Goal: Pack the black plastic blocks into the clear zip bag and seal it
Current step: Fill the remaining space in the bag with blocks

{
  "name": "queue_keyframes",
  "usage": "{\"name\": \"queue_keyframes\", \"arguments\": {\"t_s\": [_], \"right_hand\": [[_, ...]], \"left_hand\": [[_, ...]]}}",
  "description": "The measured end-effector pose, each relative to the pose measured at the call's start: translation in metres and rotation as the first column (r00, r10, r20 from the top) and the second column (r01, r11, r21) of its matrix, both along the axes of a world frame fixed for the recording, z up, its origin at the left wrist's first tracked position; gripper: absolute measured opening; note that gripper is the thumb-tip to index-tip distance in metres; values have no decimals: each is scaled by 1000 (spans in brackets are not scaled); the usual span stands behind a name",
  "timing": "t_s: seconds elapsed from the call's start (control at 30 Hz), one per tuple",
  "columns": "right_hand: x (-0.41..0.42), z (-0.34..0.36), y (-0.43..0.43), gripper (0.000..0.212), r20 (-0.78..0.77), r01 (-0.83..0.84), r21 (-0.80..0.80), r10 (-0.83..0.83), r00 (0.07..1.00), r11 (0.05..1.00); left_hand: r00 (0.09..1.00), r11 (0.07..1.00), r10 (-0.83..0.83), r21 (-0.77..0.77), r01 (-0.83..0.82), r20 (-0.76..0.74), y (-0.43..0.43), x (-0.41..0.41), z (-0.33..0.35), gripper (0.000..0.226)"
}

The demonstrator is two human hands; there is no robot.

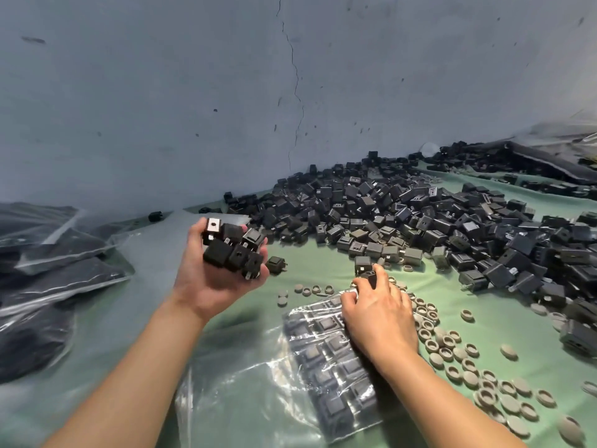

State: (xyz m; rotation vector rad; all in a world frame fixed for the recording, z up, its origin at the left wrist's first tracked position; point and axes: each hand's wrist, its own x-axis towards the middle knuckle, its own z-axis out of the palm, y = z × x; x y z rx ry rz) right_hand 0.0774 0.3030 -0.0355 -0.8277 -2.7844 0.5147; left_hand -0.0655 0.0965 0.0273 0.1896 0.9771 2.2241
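blocks [232, 250] are held cupped in the left hand [219, 279], fingers curled. one block [371, 277] is pinched by the right hand [379, 315] at the mouth of the bag [323, 367], laid part-filled on the cloth [323, 263].

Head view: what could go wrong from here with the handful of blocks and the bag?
The left hand grips a heaped pile of black blocks; tilting it may spill some. Grey caps lie right beside the zip bag mouth, where the right hand pinches a block; one might slip in.
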Motion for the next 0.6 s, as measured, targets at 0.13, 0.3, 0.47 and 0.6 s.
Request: {"name": "queue_keyframes", "arguments": {"t_s": [0.13,0.3,0.47,0.6], "right_hand": [[0,1,1,52,-8,8,19,-8,1000,1000],[0,4,0,50,2,16,23,-16,1000,1000],[2,5,-4,48,-2,19,45,-19,1000,999],[3,3,-8,49,-20,21,55,-20,1000,998]], "left_hand": [[1000,985,1,170,4,-31,-59,38,-14,56],[990,957,116,257,-132,75,-113,76,-41,57],[969,938,187,262,-225,162,-121,90,-57,57],[967,928,173,298,-224,188,-124,88,-57,58]]}}
